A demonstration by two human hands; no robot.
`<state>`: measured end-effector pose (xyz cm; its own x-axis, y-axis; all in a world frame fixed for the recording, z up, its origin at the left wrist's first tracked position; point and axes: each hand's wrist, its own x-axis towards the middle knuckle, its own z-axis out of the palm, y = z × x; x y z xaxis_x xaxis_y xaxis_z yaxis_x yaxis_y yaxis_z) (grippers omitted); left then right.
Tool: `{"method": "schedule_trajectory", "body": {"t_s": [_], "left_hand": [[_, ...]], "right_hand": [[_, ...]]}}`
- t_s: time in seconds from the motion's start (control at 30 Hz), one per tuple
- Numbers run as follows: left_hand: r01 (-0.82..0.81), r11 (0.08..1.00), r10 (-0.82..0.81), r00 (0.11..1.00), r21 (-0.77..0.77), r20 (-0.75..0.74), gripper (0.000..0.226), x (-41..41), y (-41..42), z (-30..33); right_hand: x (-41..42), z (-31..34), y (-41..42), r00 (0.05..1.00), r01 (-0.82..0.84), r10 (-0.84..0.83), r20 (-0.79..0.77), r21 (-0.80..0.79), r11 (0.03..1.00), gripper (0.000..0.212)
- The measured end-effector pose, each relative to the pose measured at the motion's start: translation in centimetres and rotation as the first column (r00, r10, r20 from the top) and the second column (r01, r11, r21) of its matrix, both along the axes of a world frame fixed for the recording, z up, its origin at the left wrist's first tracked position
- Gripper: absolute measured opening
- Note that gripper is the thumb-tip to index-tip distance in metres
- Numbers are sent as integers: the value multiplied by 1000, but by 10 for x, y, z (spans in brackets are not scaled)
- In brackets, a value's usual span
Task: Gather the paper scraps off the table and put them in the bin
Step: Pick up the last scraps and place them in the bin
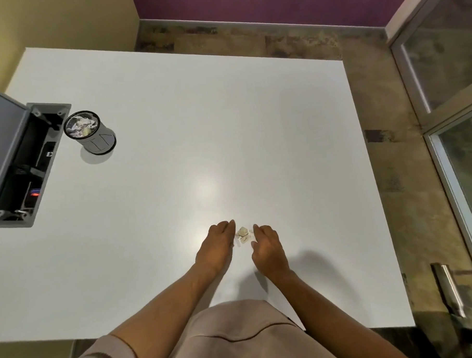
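Observation:
A small heap of pale paper scraps [242, 234] lies on the white table [186, 113], near its front edge. My left hand [217, 247] rests flat on its edge just left of the heap, fingers together and touching the scraps. My right hand [267, 247] sits just right of the heap, fingers curled inward beside it. Neither hand has lifted any paper. A small grey cylindrical bin [91, 132], holding crumpled paper, stands far off at the table's left side.
An open grey cable box [17, 161] with a raised lid is set into the table's left edge, next to the bin. A glass door with a metal handle [449, 288] stands to the right. Brown floor lies beyond the table.

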<state>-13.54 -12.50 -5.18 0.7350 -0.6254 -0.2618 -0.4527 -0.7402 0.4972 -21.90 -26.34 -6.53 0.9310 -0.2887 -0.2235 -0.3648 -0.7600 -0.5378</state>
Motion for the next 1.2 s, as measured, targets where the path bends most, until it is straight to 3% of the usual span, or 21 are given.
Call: {"method": "schedule_trajectory", "body": {"t_s": [0.1, 0.23, 0.33, 0.4, 0.6, 0.67, 0.77, 0.93, 1.07, 1.2], "left_hand": [[-85, 996, 86, 990, 13, -114, 12, 0, -8, 0], [-242, 970, 235, 946, -6, -223, 18, -3, -19, 7], [-336, 942, 319, 885, 11, -340, 20, -4, -22, 8], [-332, 943, 316, 884, 15, -344, 24, -4, -22, 8], [-345, 937, 297, 875, -59, -383, 10, 3, -18, 3], [-375, 924, 311, 852, -77, -420, 15, 5, -18, 10], [-401, 910, 325, 844, -101, -427, 22, 4, -18, 13], [-384, 905, 295, 876, -184, -382, 27, -11, -20, 21], [-266, 926, 188, 940, -267, -285, 27, -21, -24, 27], [-126, 928, 66, 982, -350, -178, 25, -29, -29, 36]], "right_hand": [[9, 6, 4, 997, -14, 18, -73, 57, 998, 36], [26, 17, 16, 969, -83, 92, -231, 49, 995, 27], [32, 13, 26, 953, 47, -3, -303, 138, 989, 16], [34, 10, 28, 936, 157, -77, -344, 211, 965, 10], [32, 10, 16, 941, 220, -106, -323, 343, 913, 24], [27, 7, 11, 919, 347, -193, -343, 475, 808, 31], [22, 9, 5, 852, 524, -312, -421, 685, 507, 24], [10, 20, -3, 727, 606, -460, -510, 791, 82, 24], [-1, 17, -8, 675, 602, -502, -541, 797, -50, 32], [-8, 12, -14, 612, 624, -549, -569, 774, -107, 23]]}}
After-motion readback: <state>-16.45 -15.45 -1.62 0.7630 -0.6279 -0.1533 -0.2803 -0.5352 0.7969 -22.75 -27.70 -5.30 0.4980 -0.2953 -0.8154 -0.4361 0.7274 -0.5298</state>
